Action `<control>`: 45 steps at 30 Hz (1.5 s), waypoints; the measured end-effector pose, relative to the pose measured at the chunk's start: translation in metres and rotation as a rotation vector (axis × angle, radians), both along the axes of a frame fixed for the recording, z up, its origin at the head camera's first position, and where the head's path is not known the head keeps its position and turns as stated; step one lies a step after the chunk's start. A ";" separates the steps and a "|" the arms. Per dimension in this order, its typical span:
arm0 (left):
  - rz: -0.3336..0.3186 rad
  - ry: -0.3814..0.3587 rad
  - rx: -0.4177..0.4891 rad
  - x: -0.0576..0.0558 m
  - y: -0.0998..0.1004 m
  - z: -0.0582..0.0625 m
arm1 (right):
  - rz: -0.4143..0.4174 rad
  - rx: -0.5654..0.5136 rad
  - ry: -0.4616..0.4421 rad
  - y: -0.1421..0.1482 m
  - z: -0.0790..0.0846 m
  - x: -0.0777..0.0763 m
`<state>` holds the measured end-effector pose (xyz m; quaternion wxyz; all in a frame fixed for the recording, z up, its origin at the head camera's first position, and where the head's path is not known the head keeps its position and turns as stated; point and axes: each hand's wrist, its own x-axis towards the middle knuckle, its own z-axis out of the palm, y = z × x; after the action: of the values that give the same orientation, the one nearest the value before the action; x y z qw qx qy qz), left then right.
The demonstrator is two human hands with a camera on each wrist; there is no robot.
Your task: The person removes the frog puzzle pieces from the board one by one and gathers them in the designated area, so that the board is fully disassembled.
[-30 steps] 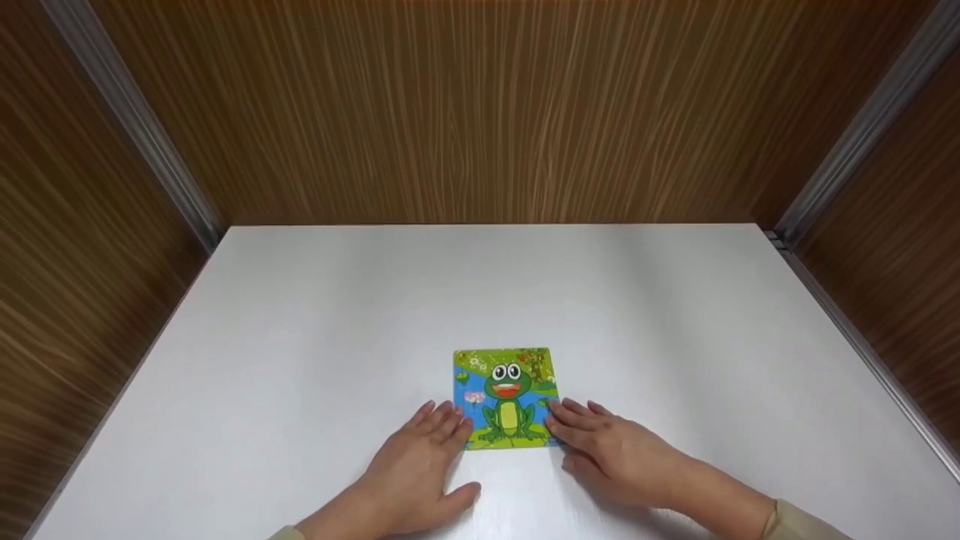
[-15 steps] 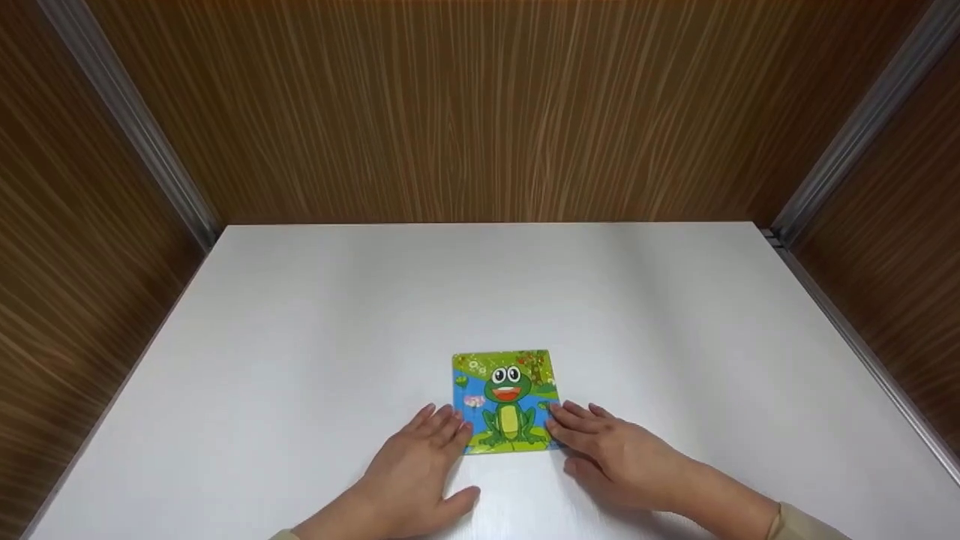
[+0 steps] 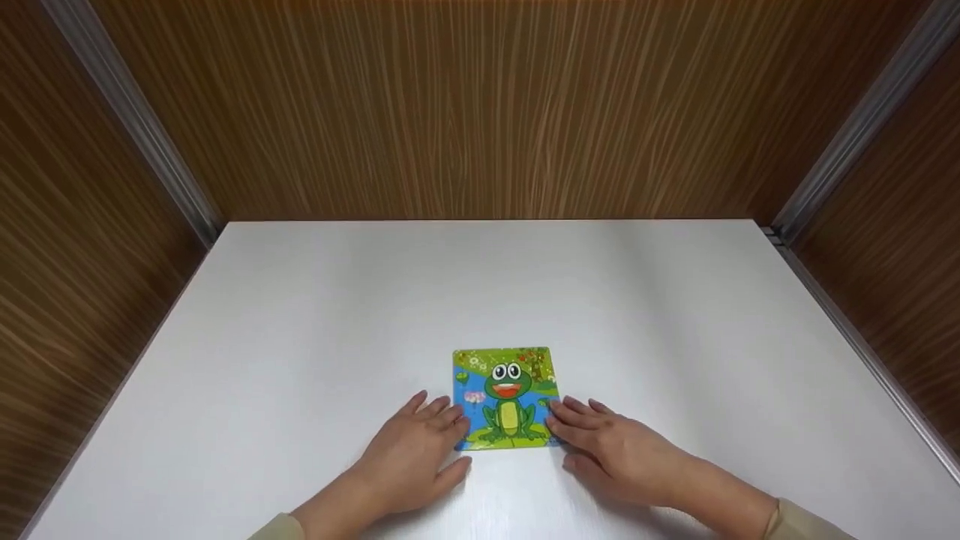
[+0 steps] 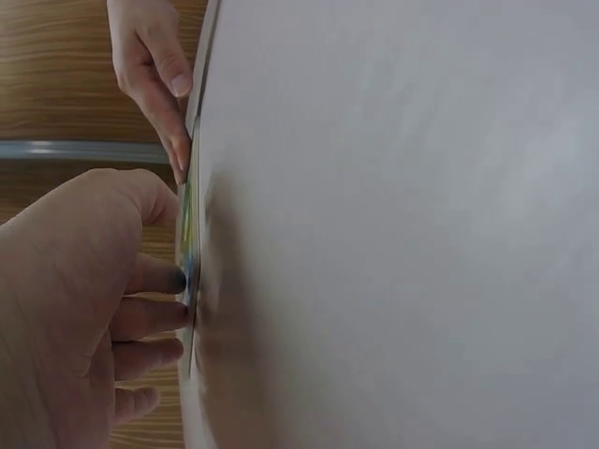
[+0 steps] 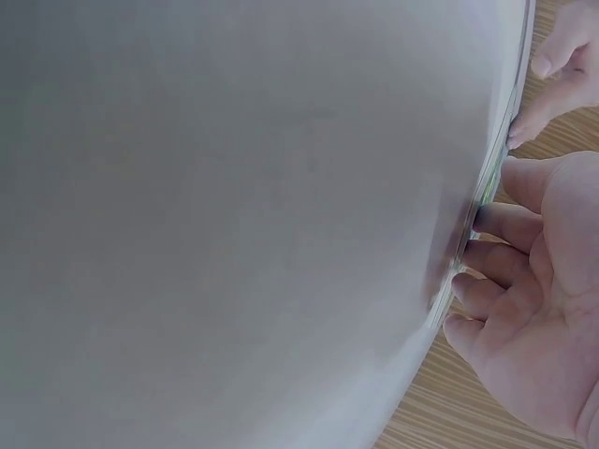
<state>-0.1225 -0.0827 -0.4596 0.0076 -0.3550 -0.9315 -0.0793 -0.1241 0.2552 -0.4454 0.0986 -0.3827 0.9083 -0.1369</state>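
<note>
A thin square board with a cartoon frog picture (image 3: 510,416) lies flat on the white table in the head view. My left hand (image 3: 409,457) is at its lower left side, fingers fairly straight and spread, with fingertips right at the edge. At the lower right, my right hand (image 3: 626,457) rests its extended fingertips on the board's border, covering a little of the picture. Both thumbs lie below the board, apart from it. In the left wrist view, the board (image 4: 190,234) appears edge-on beside my left fingers (image 4: 150,318); the right wrist view shows my right fingers (image 5: 496,262) along it.
The white table (image 3: 480,285) spreads out behind and to both sides of the board. Wood-grain panels (image 3: 480,112) stand at the back and sides, with metal corner posts (image 3: 142,120) at left and right.
My left hand has shifted slightly; its fingers are more spread and its thumb has moved up toward the board. The right hand and the board have stayed in place.
</note>
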 end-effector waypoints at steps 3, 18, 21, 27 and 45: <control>0.004 0.024 0.019 -0.009 0.001 0.001 | -0.008 -0.001 -0.003 0.001 0.001 0.000; -0.074 -0.046 0.035 -0.033 -0.015 -0.005 | 0.009 -0.029 0.027 0.000 0.000 0.000; -0.090 -0.054 0.028 -0.035 -0.015 -0.005 | 0.001 -0.022 0.009 0.000 0.002 -0.002; -0.097 -0.062 0.043 -0.040 -0.014 -0.009 | -0.002 -0.095 0.021 -0.009 0.012 -0.018; -0.098 -0.072 0.106 -0.047 -0.017 -0.011 | -0.228 -0.460 -0.379 -0.087 0.012 -0.116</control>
<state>-0.1696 -0.0995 -0.4706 -0.0109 -0.3964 -0.9071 -0.1413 -0.2406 0.1680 -0.4338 0.1608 -0.2585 0.8561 -0.4177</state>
